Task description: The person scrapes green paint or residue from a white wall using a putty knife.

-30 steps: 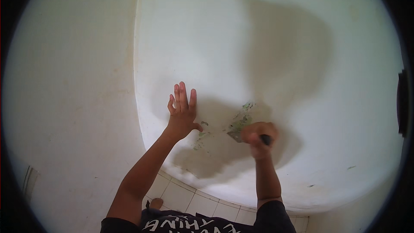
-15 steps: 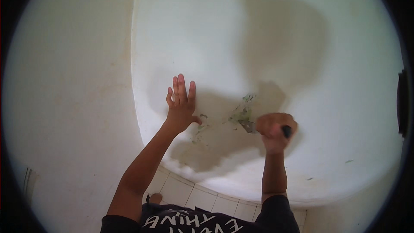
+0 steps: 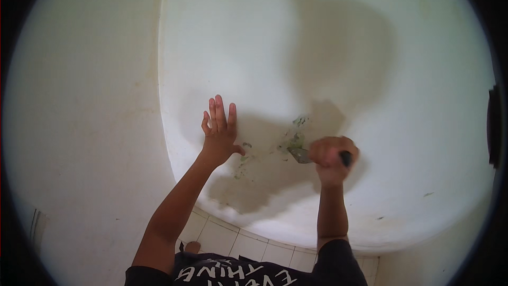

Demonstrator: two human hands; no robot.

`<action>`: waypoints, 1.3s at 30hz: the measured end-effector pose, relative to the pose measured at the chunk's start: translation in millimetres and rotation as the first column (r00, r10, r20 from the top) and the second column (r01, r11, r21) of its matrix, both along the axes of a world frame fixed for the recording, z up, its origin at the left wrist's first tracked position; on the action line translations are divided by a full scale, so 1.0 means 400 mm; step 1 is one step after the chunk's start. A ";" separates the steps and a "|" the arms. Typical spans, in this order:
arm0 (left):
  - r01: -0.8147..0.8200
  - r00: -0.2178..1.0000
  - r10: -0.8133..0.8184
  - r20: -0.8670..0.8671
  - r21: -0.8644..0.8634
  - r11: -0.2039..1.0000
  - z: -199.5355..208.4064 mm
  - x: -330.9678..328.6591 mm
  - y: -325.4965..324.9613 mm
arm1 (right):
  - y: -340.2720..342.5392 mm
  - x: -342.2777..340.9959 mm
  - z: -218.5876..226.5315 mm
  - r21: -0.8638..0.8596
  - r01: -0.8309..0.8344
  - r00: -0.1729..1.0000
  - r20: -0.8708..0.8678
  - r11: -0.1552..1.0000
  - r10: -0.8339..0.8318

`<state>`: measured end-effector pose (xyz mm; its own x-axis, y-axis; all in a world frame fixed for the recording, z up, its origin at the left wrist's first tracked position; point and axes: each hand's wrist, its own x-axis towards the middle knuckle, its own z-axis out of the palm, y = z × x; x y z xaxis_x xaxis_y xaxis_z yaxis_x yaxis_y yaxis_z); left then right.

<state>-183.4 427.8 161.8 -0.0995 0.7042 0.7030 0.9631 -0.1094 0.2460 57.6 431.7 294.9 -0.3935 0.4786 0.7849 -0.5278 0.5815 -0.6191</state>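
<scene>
My right hand [image 3: 332, 158] is closed round the black handle of a scraper [image 3: 300, 155], its flat metal blade pointing left. The blade's edge lies at or very close to a patch of chipped paint [image 3: 294, 139] with greenish bare spots on the white wall [image 3: 254, 37]. To the left, my left hand [image 3: 218, 130] rests against the wall with fingers stretched out and holds nothing. Its thumb is beside a smaller group of flaked spots [image 3: 244, 160].
A wall corner runs down on the left, where a second pale wall [image 3: 90, 106] begins. Light floor tiles [image 3: 219, 237] and a bare foot [image 3: 192, 247] show below. At the far right edge is a dark object [image 3: 493, 127]. Shadows fall across the work area.
The view has shifted slightly. My right hand and the scraper appear a little further left, with the blade still by the chipped patch. My left hand keeps its pose on the wall.
</scene>
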 end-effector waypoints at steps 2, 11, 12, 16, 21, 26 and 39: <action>-0.004 1.000 0.004 0.003 -0.003 1.000 0.002 -0.002 -0.005 | 0.009 -0.003 -0.020 -0.012 -0.086 0.987 -0.137 0.996 0.083; -0.039 0.998 0.040 -0.043 0.018 0.999 0.006 -0.005 0.008 | 0.021 -0.041 -0.064 0.043 0.124 0.989 0.079 0.991 -0.127; -0.037 0.998 0.038 -0.042 0.020 0.999 0.003 -0.003 0.009 | 0.018 -0.038 -0.073 0.045 0.126 0.988 0.079 0.991 -0.129; -0.044 0.998 0.045 -0.054 0.017 0.999 0.000 0.002 0.004 | 0.004 -0.016 -0.031 -0.013 -0.043 0.989 -0.140 0.999 0.041; -0.056 0.997 0.058 -0.045 0.030 0.998 0.005 -0.006 0.004 | 0.005 -0.019 -0.008 0.232 0.059 0.998 0.001 0.971 -0.060; -0.021 1.000 0.021 -0.015 0.001 1.000 0.008 0.001 0.005 | 0.030 -0.047 -0.105 0.207 0.231 0.913 0.293 0.951 -0.285; 0.035 0.999 -0.034 -0.012 0.014 0.999 0.017 0.006 -0.004 | 0.020 -0.036 -0.072 0.044 0.127 0.992 -0.002 0.991 -0.127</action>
<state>-181.0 426.2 168.4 -0.0667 0.6972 0.7137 0.9616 -0.1460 0.2324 43.0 439.7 266.1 -0.3330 0.4893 0.8060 -0.4474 0.6705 -0.5918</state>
